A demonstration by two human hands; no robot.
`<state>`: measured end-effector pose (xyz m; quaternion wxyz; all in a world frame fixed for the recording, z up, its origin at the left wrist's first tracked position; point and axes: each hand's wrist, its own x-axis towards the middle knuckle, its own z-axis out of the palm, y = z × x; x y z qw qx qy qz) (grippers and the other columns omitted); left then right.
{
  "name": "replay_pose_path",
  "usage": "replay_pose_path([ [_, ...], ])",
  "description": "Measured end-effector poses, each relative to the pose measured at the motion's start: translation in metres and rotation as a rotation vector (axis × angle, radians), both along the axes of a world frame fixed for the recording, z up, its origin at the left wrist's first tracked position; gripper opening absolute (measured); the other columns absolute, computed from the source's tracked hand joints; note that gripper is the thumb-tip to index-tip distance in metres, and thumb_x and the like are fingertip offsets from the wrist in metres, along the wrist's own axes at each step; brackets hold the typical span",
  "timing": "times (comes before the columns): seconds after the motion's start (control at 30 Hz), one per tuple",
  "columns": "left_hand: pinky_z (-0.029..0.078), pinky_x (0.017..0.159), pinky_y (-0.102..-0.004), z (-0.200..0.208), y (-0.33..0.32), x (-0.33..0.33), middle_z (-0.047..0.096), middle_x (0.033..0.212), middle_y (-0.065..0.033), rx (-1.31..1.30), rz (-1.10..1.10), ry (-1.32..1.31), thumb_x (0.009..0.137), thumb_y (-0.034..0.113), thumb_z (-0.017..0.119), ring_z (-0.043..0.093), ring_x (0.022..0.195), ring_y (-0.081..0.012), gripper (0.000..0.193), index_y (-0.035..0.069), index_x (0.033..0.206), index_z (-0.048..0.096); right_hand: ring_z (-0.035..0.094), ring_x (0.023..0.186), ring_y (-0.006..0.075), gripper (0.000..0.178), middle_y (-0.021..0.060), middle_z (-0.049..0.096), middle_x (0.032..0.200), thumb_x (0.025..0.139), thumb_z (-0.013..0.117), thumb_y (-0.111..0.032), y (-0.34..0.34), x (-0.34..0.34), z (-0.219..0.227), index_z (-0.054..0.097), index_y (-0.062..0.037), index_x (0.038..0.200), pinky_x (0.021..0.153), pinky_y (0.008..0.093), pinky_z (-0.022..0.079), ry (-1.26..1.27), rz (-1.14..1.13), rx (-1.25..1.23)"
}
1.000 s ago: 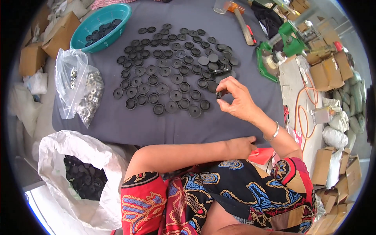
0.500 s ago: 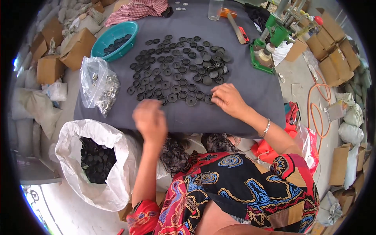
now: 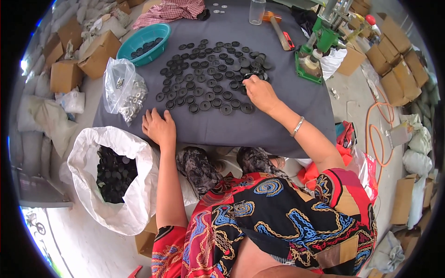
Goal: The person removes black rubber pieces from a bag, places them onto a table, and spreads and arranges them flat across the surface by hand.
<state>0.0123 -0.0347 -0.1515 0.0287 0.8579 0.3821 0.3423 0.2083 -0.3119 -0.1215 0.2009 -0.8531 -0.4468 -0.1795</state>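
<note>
Many black round discs, some flat and some with raised rims, lie spread over the grey cloth-covered table; a rimmed disc (image 3: 227,96) is among the nearer ones. To the right they crowd into a loose pile (image 3: 259,59). My right hand (image 3: 261,95) reaches to the near-left side of this pile, its fingertips pinched on a black disc that they partly cover. My left hand (image 3: 160,129) rests on the table near its front edge, fingers spread and holding nothing. Just beyond it lies a clear plastic bag (image 3: 121,92) with small silvery metal parts.
A teal basin (image 3: 160,50) with black discs stands at the far left. A green press (image 3: 309,69), a hammer (image 3: 279,34) and a clear cup (image 3: 257,13) are at the far right. An open white sack (image 3: 83,157) of black discs stands left of the table.
My right hand has moved away from me, from the near row to the pile. My left hand, blurred before, has moved left and down onto the table, its fingers spread.
</note>
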Motion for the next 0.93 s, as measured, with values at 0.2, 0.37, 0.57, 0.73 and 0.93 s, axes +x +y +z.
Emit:
replay_pose_path([
  [0.2,0.034,0.103,-0.0501,-0.003,0.000,-0.002,0.059,0.124,-0.0174,0.076,0.016,0.011,0.081,0.031,0.064,0.050,0.120,-0.0377,0.039,0.004,0.110,0.065,0.060,0.060,0.0123,0.019,0.0061,0.063,0.075,0.088,0.058,-0.005,-0.024,-0.019,0.020,0.063,0.0004,0.105,0.055,0.0270,0.049,0.737,-0.023,0.322],
  [0.37,0.036,0.101,-0.0492,0.003,-0.001,0.000,0.061,0.123,-0.0158,0.093,0.023,0.024,0.082,0.031,0.063,0.051,0.119,-0.0364,0.038,0.005,0.109,0.065,0.064,0.069,0.0215,0.016,0.0117,0.061,0.074,0.086,0.061,-0.009,-0.036,-0.024,0.012,0.066,-0.0016,0.099,0.060,0.0335,0.051,0.659,-0.074,0.145],
  [0.57,0.036,0.101,-0.0488,0.002,0.000,-0.001,0.061,0.123,-0.0145,0.105,0.037,0.027,0.081,0.031,0.063,0.052,0.118,-0.0353,0.037,0.005,0.108,0.066,0.061,0.084,0.0314,0.024,0.0137,0.057,0.097,0.084,0.064,-0.012,-0.018,-0.010,0.011,0.066,-0.0075,0.108,0.075,0.0386,0.051,0.118,-0.083,0.133],
  [0.73,0.035,0.102,-0.0487,0.001,-0.003,0.000,0.061,0.122,-0.0143,0.087,0.036,0.032,0.081,0.030,0.063,0.052,0.118,-0.0348,0.037,0.005,0.108,0.066,0.062,0.085,0.0321,0.025,0.0150,0.055,0.100,0.084,0.064,-0.013,-0.007,0.006,0.008,0.063,-0.0070,0.109,0.074,0.0430,0.052,0.026,-0.187,-0.129],
  [0.93,0.035,0.102,-0.0486,0.002,-0.002,0.000,0.061,0.123,-0.0143,0.075,0.033,0.038,0.080,0.030,0.063,0.051,0.119,-0.0347,0.037,0.006,0.108,0.066,0.064,0.081,0.0330,0.028,0.0174,0.057,0.098,0.083,0.067,-0.022,-0.001,0.023,0.009,0.063,-0.0088,0.107,0.070,0.0429,0.053,-0.056,-0.194,-0.233],
])
